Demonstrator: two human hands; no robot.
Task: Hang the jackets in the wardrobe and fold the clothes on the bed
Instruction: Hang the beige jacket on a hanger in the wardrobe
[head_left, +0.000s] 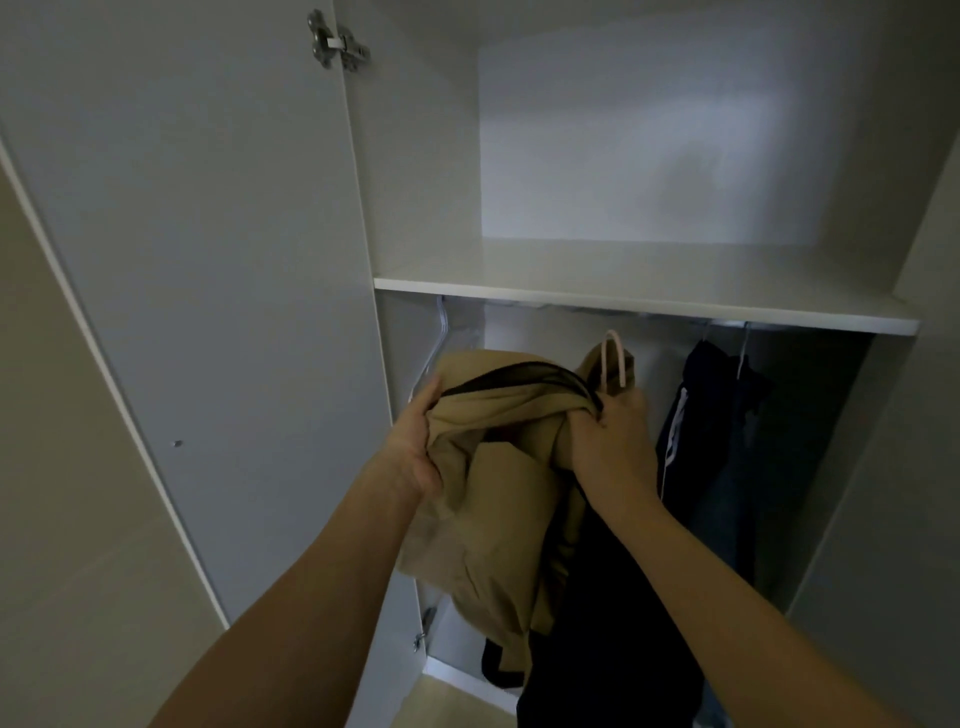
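Observation:
A tan jacket (493, 499) with a dark-trimmed collar and dark lining hangs bunched between my hands in front of the open wardrobe (644, 301). My left hand (415, 441) grips its left shoulder. My right hand (613, 441) grips the right side of the collar together with a pink hanger (613, 358), whose hook points up just under the rail. The rail itself is mostly hidden behind the shelf edge.
A dark navy jacket with a white stripe (711, 431) and a bluish garment hang at the right of the rail. A clear hanger (444, 338) hangs at the far left. The wardrobe door (208, 260) stands open on my left. The upper shelf compartment (649, 156) holds nothing.

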